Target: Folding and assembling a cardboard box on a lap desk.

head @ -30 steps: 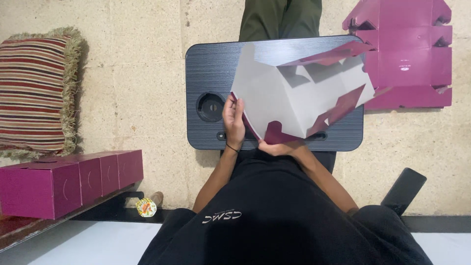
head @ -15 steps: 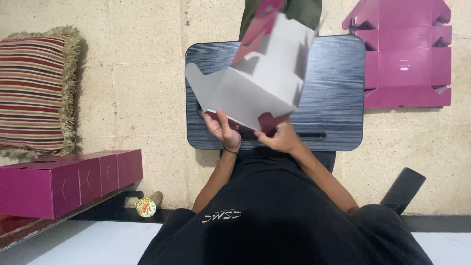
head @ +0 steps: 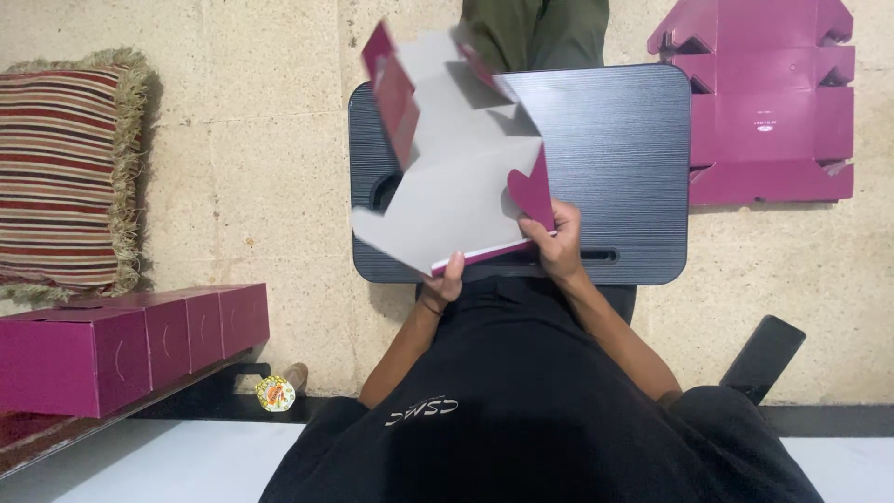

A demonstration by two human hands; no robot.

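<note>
A flat cardboard box blank (head: 447,177), grey inside and magenta outside, is held up over a small black lap table (head: 624,177). My left hand (head: 447,279) grips its near bottom edge from underneath. My right hand (head: 557,244) pinches the near right corner beside a rounded magenta flap. Several flaps stick up at the far left end of the blank. Both forearms reach out from my black shirt.
A stack of flat magenta box blanks (head: 768,102) lies on the floor to the right. Assembled magenta boxes (head: 130,340) stand at the left, a striped cushion (head: 60,172) beyond them. A dark phone (head: 764,359) lies right of me. Another person's legs (head: 535,33) show past the table.
The box blank has been turned and swung to the left over the table. My left hand has shifted to its near bottom edge, my right hand to the right corner.
</note>
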